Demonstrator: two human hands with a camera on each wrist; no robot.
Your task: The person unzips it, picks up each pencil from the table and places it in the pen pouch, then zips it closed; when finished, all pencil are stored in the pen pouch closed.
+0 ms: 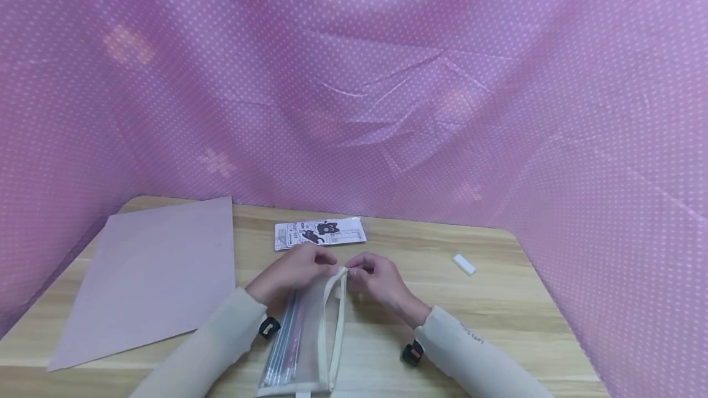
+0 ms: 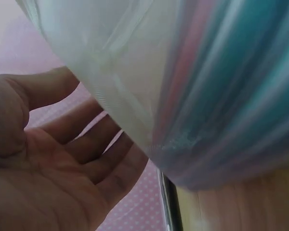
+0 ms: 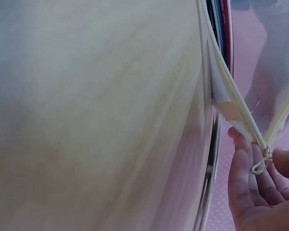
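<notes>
A see-through pencil pouch with cream zipper edging lies at the middle front, its zipper gaping. Long pens or pencils show through its side, in teal, pink and grey tones. My left hand pinches the pouch's far corner between thumb and fingers. At the same corner, my right hand grips the zipper pull, thumb on one side and fingers behind. In the right wrist view, both zipper edges spread apart in a V above the pull.
Behind the hands lies a flat white packet with black cat drawings. A white eraser rests on the wooden table at right. To the left is a large pale pink sheet. A pink dotted curtain surrounds the table.
</notes>
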